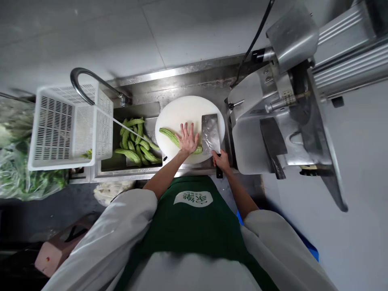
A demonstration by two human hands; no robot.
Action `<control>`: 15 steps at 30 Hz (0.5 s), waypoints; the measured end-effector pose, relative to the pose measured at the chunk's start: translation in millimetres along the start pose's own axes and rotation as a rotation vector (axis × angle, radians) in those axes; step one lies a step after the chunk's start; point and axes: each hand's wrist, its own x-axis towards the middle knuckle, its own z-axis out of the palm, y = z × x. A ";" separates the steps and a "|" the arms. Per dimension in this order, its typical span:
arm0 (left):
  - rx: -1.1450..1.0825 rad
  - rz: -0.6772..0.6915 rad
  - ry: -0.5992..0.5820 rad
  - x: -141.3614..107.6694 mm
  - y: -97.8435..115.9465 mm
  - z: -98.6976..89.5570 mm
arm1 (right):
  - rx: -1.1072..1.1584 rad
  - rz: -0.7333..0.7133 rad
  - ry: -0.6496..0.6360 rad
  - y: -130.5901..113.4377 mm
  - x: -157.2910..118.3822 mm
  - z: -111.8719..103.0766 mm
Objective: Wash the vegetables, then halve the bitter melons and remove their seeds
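My left hand (pixel 187 139) lies flat with spread fingers over a long, ribbed green bitter melon (pixel 169 135) on the round white cutting board (pixel 190 106). The palm hides the middle of the melon, and its far end (pixel 198 150) shows to the right of the hand. My right hand (pixel 222 160) is closed round the dark handle of a cleaver (pixel 210 131). Its broad steel blade lies over the right part of the board, close to the melon's end. Whether the blade touches the board I cannot tell.
Left of the board, several bitter melons (pixel 138 141) lie in the sink (pixel 151 110) under a running faucet (pixel 91 76). A white plastic basket (pixel 104 137) stands beyond it. On the right, a metal slicing machine (pixel 248 139) carries a second cleaver (pixel 272 137). Bagged greens (pixel 33 178) sit far left.
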 end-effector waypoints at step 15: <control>0.049 -0.038 -0.047 5.2 5.1 -5.9 | -0.027 0.071 -0.139 7.5 -35.9 24.7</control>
